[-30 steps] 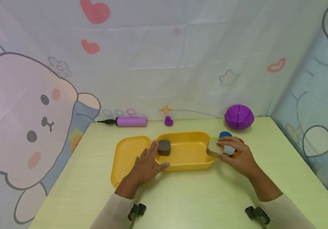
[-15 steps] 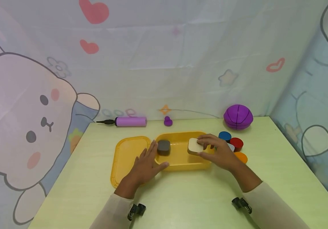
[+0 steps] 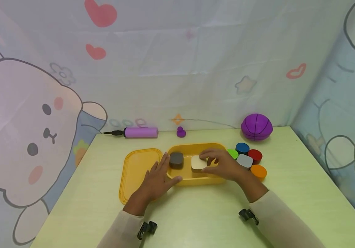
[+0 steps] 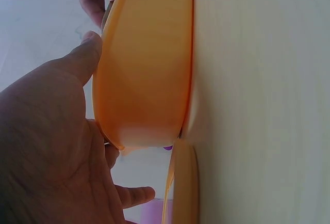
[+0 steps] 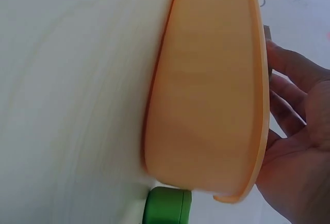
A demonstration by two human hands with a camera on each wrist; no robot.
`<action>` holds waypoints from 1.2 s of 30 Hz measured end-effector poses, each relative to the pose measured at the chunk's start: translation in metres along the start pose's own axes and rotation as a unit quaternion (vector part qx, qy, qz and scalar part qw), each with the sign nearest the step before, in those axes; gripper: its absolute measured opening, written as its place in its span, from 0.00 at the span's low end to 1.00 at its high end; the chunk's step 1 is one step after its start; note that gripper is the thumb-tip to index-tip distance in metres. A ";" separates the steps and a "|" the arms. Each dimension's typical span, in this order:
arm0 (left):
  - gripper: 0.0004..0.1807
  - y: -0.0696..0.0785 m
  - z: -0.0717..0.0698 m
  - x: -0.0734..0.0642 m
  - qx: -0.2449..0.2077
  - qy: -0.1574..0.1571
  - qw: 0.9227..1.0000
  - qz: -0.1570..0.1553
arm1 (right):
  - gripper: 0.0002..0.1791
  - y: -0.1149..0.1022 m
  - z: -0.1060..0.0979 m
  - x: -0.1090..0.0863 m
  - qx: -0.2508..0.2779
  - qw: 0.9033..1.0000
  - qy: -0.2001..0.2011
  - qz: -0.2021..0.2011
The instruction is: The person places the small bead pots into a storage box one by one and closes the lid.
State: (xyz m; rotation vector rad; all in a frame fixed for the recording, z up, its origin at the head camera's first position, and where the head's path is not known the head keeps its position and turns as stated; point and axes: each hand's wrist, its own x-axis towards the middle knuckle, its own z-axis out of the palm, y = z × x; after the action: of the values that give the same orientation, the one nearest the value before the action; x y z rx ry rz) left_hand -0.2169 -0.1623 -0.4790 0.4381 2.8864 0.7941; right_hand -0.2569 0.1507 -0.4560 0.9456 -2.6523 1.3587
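My right hand (image 3: 224, 164) pinches a rounded-square block (image 3: 198, 163) with a cream top and brownish side, over the yellow plastic box (image 3: 206, 181). Whether the block touches the box floor I cannot tell. Inside the box, at its left end, sits a dark grey rounded-square block (image 3: 176, 160). My left hand (image 3: 157, 179) rests on the box's left rim, fingers extended and thumb spread along the near side. In the left wrist view the thumb (image 4: 85, 53) touches the rim. The right wrist view shows the box's outer wall (image 5: 206, 90) hiding most of the held block.
A yellow lid (image 3: 138, 172) lies left of the box. To the right cluster blue (image 3: 242, 148), red (image 3: 255, 156), orange (image 3: 259, 171), green (image 3: 232, 153) and light grey (image 3: 244, 161) pieces. Behind stand a purple ball (image 3: 256, 126), a purple pump (image 3: 141, 132) and a small purple figure (image 3: 181, 132).
My right hand has carried the cream-topped block leftward from beside the coloured pieces, over the box's right rim, to the box's middle and lower. The left hand has stayed on the rim.
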 end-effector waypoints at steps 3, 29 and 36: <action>0.58 -0.001 0.000 -0.001 0.002 -0.001 1.000 0.000 | 0.24 -0.002 0.005 0.005 0.004 1.000 -0.017 0.009; 0.58 -0.004 0.003 -0.001 0.001 -0.002 1.000 0.006 | 0.22 -0.014 0.042 0.031 0.013 0.995 -0.085 0.045; 0.58 -0.002 0.000 0.000 -0.002 -0.002 1.000 0.005 | 0.22 -0.018 0.044 0.036 0.005 0.994 -0.092 0.067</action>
State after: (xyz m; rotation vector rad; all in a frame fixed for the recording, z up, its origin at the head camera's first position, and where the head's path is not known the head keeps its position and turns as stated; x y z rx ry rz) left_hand -0.2170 -0.1639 -0.4802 0.4538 2.8813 0.8001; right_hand -0.2662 0.0920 -0.4605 0.9524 -2.8956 1.3739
